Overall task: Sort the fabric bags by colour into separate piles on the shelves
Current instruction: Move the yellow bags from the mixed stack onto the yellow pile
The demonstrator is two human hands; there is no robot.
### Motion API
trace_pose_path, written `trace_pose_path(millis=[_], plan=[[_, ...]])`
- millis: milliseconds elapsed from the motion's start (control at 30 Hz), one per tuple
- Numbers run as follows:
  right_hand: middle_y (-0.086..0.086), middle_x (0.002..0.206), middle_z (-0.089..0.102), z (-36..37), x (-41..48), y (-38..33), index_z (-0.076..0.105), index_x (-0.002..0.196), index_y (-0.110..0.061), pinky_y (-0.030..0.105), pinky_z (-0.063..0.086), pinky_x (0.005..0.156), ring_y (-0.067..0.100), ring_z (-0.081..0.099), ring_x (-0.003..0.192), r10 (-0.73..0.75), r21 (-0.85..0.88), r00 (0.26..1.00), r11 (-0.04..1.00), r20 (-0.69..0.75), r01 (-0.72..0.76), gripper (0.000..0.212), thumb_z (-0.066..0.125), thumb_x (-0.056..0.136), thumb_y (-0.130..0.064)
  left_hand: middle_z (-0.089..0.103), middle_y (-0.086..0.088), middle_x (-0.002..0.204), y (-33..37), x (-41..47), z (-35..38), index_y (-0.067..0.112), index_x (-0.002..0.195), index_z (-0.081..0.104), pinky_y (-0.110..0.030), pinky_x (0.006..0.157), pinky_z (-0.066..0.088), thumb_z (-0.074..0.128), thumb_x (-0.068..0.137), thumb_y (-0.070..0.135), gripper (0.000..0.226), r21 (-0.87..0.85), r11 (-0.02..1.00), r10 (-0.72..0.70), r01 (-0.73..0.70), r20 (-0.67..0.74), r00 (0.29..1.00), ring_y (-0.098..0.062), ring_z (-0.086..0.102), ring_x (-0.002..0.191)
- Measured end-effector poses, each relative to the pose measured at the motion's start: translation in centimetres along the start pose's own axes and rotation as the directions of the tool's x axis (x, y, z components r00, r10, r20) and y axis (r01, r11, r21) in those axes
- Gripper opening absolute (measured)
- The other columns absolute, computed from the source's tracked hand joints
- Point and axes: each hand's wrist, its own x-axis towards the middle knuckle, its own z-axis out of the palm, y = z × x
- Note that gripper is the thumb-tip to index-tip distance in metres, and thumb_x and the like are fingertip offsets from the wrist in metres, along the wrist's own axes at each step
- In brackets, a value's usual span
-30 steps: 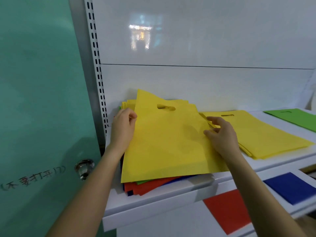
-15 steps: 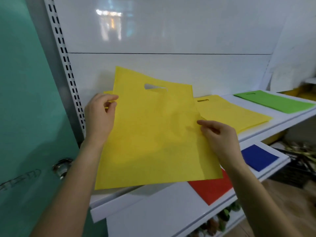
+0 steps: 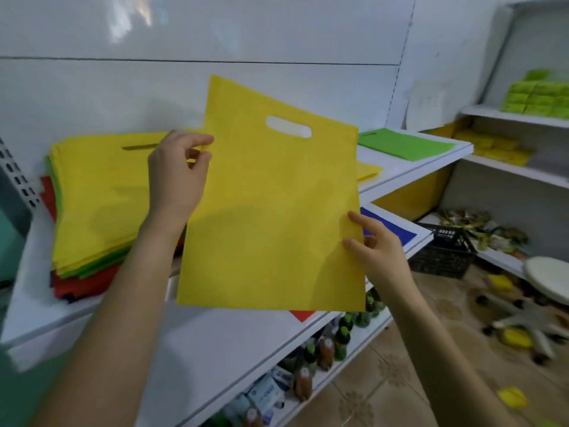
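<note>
Blocked mid-view by raised yellow bag [image 3: 271, 211], w/ sorted yellow pile [image 3: 368, 172] mostly hidden behind. Left end of upper shelf [image 3: 425, 164] taken by mixed bag stack [image 3: 101, 192], right end by green bag [image 3: 403, 145]. Bare strip btwn yellow pile & green bag. Open white stretch on lower shelf [image 3: 231, 340], left of red bag [image 3: 303, 315].

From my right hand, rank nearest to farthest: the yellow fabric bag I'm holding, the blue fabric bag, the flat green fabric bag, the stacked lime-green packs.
1. Yellow fabric bag, gripped by the right hand at its edge.
2. Blue fabric bag, lower shelf, just behind the hand.
3. Flat green fabric bag, upper shelf, further back.
4. Stacked lime-green packs, far right.
</note>
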Motion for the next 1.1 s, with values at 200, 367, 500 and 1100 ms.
trace_pose_path(millis=[200,367,500,1100], plan=[[-0.005,0.137,0.04,-9.2,0.7,5.0,0.039,0.139,-0.022,0.043,0.043,0.095,0.019,0.046,0.115,-0.047,-0.157,0.999,0.987,-0.019,0.043,0.052,0.049,0.091,-0.005,0.056,-0.013,0.122,6.3,-3.2,8.6,0.006,0.12,0.059,-0.017,0.078,0.039,0.052,0.082,-0.006,0.04,-0.023,0.998,-0.056,0.061,0.153,0.987,-0.027,0.059,0.094],[-0.007,0.128,0.042,-15.9,1.9,8.0,0.04,0.138,-0.019,0.045,0.043,0.097,0.021,0.047,0.115,-0.038,-0.184,0.997,0.983,-0.067,0.025,0.052,0.05,0.09,-0.001,0.046,-0.007,0.135,10.3,-5.4,14.9,0.011,0.133,0.047,-0.019,0.079,0.039,0.046,0.084,-0.008,0.053,-0.047,0.993,-0.088,0.106,0.293,0.952,-0.018,0.052,0.097],[-0.001,0.137,0.041,-19.9,3.7,9.7,0.04,0.138,-0.017,0.044,0.039,0.102,0.02,0.044,0.122,-0.042,-0.236,0.994,0.972,-0.105,0.017,0.051,0.049,0.091,-0.001,0.043,-0.007,0.137,12.1,-5.9,19.0,0.011,0.136,0.044,-0.027,0.081,0.042,0.046,0.085,-0.008,0.054,-0.06,0.989,-0.103,0.134,0.362,0.927,-0.017,0.051,0.092],[-0.01,0.116,0.044,-19.6,21.7,7.8,0.051,0.131,-0.017,0.028,0.039,0.083,0.012,0.043,0.099,-0.203,-0.313,0.976,0.934,-0.072,0.171,0.043,0.05,0.09,-0.004,0.054,-0.012,0.126,8.4,5.2,26.2,0.005,0.122,0.057,-0.017,0.079,0.038,0.052,0.081,-0.007,0.044,0.031,0.994,-0.107,0.103,0.195,0.975,-0.026,0.059,0.092]])
